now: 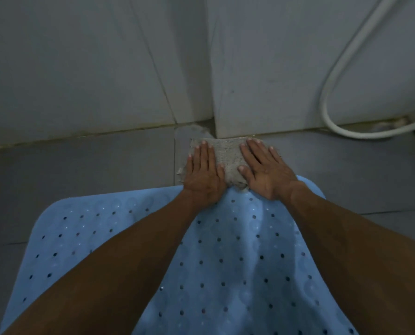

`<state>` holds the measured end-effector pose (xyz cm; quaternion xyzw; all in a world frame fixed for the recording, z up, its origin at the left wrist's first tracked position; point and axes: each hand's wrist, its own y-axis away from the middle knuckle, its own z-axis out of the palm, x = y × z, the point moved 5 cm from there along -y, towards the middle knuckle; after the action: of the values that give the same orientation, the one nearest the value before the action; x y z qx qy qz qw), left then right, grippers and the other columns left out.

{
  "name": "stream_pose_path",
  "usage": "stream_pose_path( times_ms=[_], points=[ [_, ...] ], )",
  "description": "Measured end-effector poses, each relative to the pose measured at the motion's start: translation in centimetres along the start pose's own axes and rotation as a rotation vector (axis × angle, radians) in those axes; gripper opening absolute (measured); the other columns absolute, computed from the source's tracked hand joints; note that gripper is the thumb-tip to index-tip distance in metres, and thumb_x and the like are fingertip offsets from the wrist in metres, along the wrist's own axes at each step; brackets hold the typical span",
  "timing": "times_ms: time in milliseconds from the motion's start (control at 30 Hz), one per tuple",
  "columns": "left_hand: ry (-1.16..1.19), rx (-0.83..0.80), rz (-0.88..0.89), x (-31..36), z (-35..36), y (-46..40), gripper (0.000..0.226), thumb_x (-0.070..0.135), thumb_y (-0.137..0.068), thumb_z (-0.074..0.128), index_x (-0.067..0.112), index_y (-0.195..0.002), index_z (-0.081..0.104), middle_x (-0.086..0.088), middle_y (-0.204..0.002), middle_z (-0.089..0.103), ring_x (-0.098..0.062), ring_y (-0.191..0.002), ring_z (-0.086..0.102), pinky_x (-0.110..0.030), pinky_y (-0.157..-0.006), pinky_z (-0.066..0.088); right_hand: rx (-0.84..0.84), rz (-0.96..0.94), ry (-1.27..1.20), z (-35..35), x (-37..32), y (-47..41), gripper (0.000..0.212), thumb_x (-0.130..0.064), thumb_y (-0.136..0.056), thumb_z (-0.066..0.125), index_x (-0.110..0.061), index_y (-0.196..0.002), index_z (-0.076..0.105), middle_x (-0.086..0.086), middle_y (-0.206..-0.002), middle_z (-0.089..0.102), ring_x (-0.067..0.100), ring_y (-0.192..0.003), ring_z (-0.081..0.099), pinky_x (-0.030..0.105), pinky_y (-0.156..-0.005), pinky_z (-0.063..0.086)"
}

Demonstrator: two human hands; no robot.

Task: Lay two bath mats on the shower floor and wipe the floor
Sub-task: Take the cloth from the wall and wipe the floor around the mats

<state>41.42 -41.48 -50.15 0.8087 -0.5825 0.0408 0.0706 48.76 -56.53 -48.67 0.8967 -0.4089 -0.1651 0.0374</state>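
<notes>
Left hand (203, 171) and right hand (265, 169) lie flat, fingers spread, pressing a cloth (227, 154) onto the floor (80, 163) at the wall corner, just beyond one blue mat (225, 262). Wiping step. Next: steady downward pressure while sliding; second mat unseen.

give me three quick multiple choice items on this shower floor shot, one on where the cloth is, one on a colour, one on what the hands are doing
1. Where is the cloth?
A. on the floor tiles by the wall corner
B. draped over the hose
C. at the mat's centre

2. What colour is the bath mat?
A. green
B. light blue
C. white

3. How are the hands placed?
A. both flat on the cloth
B. one lifting the mat
C. both in the air

Answers: 1 A, the cloth lies on grey tiles below the corner. 2 B, the perforated mat is light blue. 3 A, left hand and right hand press palms down.
</notes>
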Motion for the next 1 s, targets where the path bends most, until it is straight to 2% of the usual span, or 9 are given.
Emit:
stream_pose_path(
  times_ms=[233,333,600,833,1000],
  points=[
    [0.022,0.029,0.015,7.3,0.9,-0.7,0.065,0.037,-0.101,0.023,0.002,-0.154,0.007,-0.016,-0.162,0.001,-0.03,-0.15,0.002,-0.045,-0.121,-0.004,-0.017,0.052,-0.003,-1.7,6.2,2.4,0.063,-0.047,-0.106,0.02,-0.026,-0.16,-0.004,-0.004,-0.167,-0.012,0.011,-0.153,-0.014,0.037,-0.123,-0.01],
    [-0.005,0.021,0.044,9.9,1.2,-1.0,0.065,0.04,-0.102,0.017,0.004,-0.154,0.003,-0.015,-0.162,-0.003,-0.029,-0.15,-0.002,-0.044,-0.12,-0.009,-0.01,0.091,-0.017,-2.5,8.6,3.5,0.063,-0.046,-0.106,0.023,-0.026,-0.16,-0.002,-0.003,-0.168,-0.011,0.013,-0.153,-0.012,0.038,-0.123,-0.008],
    [0.099,-0.103,0.241,20.1,1.7,-1.7,0.065,0.039,-0.102,0.019,0.004,-0.154,-0.001,-0.013,-0.162,-0.009,-0.027,-0.15,-0.01,-0.042,-0.119,-0.012,0.038,0.256,-0.018,-4.6,16.2,9.3,0.063,-0.044,-0.106,0.029,-0.025,-0.16,0.003,0.0,-0.168,-0.007,0.017,-0.154,-0.008,0.042,-0.122,-0.004],
    [0.084,-0.189,0.332,28.9,2.8,1.2,0.067,0.042,-0.102,0.014,0.005,-0.153,-0.009,-0.012,-0.161,-0.017,-0.027,-0.149,-0.016,-0.045,-0.121,-0.01,-0.109,0.369,-0.02,-5.6,22.7,15.9,0.066,-0.047,-0.106,0.027,-0.03,-0.158,-0.009,-0.002,-0.166,-0.019,0.016,-0.152,-0.018,0.038,-0.121,-0.01],
    [0.076,-0.152,0.328,31.8,3.4,4.7,0.066,0.042,-0.102,0.013,0.004,-0.153,-0.007,-0.014,-0.162,-0.013,-0.029,-0.149,-0.013,-0.046,-0.121,-0.009,-0.102,0.403,0.018,-5.2,24.2,19.9,0.065,-0.051,-0.105,0.022,-0.032,-0.158,-0.011,-0.004,-0.166,-0.019,0.014,-0.152,-0.018,0.038,-0.12,-0.012]
  ],
)
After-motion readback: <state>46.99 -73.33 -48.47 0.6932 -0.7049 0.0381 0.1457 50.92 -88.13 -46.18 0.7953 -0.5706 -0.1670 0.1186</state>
